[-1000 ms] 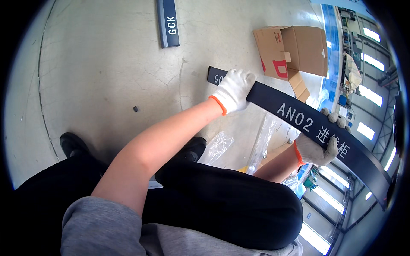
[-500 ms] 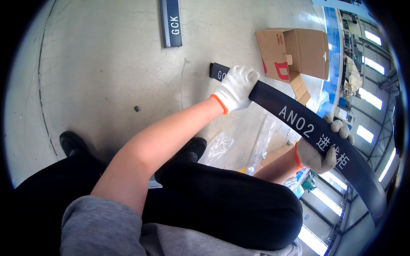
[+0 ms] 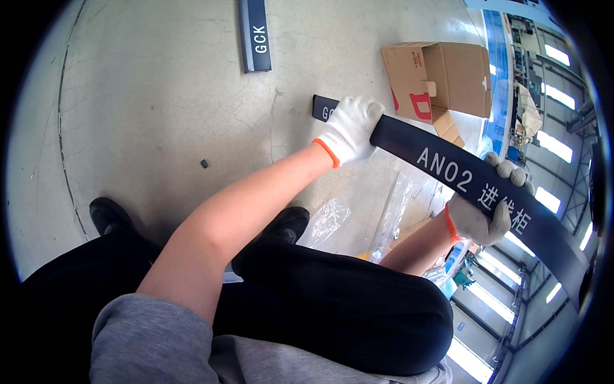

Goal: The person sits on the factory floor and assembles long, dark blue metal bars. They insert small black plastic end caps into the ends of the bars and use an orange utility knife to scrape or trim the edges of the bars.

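Observation:
My left hand (image 3: 352,128), in a white knit glove with an orange cuff, is closed around a dark nameplate strip. A short lettered end (image 3: 323,109) of dark strip sticks out on the left of the fist. To the right runs a long, dark nameplate (image 3: 441,165) with large white characters, its left end against my glove. Whether both parts are one piece is hidden by the fist. My right hand (image 3: 481,221), gloved in greyish white, grips the long nameplate from below, thumb on the near edge and fingertips over the far edge.
Another dark lettered nameplate (image 3: 256,38) lies on the concrete floor at the top. An open cardboard box (image 3: 409,80) stands beyond my hands. Clear plastic wrapping (image 3: 329,221) lies near my shoe (image 3: 288,224). A small dark block (image 3: 204,164) is on the floor at left.
The right part of the long nameplate has swung slightly up and to the right. Both hands keep their hold; my left hand has shifted slightly up and left.

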`<act>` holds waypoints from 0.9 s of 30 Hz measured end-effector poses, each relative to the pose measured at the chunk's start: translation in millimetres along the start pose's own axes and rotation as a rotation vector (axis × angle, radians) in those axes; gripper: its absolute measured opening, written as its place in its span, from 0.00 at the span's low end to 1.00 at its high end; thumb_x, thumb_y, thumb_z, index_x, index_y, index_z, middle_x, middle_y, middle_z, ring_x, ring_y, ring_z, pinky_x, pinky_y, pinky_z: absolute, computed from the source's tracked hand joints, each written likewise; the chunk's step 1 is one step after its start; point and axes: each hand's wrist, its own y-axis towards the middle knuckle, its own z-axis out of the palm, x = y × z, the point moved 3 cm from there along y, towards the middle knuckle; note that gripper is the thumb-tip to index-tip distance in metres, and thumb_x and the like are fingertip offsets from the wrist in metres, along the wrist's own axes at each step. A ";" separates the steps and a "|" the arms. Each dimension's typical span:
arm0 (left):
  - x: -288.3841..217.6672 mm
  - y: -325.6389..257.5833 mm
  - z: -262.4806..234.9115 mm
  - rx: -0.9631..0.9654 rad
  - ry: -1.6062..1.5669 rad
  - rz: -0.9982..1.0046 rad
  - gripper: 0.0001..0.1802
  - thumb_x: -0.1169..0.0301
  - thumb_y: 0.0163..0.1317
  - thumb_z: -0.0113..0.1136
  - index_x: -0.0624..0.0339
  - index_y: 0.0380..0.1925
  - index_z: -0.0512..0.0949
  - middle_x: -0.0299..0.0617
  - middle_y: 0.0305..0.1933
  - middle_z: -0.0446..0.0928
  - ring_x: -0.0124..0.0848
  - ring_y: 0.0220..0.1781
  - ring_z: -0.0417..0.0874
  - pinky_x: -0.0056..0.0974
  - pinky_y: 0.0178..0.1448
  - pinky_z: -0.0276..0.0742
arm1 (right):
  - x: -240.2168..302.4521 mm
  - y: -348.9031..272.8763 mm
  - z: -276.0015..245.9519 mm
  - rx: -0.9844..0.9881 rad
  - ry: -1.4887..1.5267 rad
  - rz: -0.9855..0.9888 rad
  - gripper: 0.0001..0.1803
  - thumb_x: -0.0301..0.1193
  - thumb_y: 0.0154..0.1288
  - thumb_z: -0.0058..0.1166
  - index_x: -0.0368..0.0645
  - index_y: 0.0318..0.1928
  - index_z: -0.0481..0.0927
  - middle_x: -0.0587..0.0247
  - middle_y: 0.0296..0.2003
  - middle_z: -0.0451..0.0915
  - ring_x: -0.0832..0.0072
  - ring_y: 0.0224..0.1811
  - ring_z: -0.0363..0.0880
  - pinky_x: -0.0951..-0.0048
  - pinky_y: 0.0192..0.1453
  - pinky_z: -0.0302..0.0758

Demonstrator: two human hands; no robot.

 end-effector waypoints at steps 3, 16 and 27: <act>5.1 8.6 -4.2 0.018 -0.060 -0.024 0.12 0.70 0.52 0.73 0.60 0.35 0.80 0.54 0.36 0.84 0.56 0.44 0.87 0.54 0.52 0.84 | -9.5 10.8 -0.5 -0.004 -0.015 0.006 0.33 0.27 0.59 0.54 0.41 0.68 0.76 0.53 0.57 0.78 0.57 0.61 0.79 0.41 0.74 0.73; 57.1 -4.8 27.9 0.128 -0.001 -0.200 0.25 0.58 0.57 0.75 0.57 0.50 0.79 0.55 0.49 0.82 0.56 0.54 0.84 0.55 0.61 0.82 | -28.2 40.3 3.8 0.105 0.021 0.038 0.37 0.22 0.56 0.55 0.45 0.70 0.75 0.55 0.55 0.80 0.57 0.57 0.80 0.41 0.76 0.71; 113.8 -22.9 14.5 0.370 0.549 -0.289 0.27 0.56 0.55 0.76 0.52 0.55 0.85 0.42 0.60 0.81 0.41 0.68 0.77 0.50 0.72 0.69 | -25.0 27.3 -19.4 0.161 0.086 0.060 0.37 0.22 0.57 0.54 0.44 0.72 0.76 0.54 0.57 0.80 0.57 0.60 0.81 0.43 0.76 0.71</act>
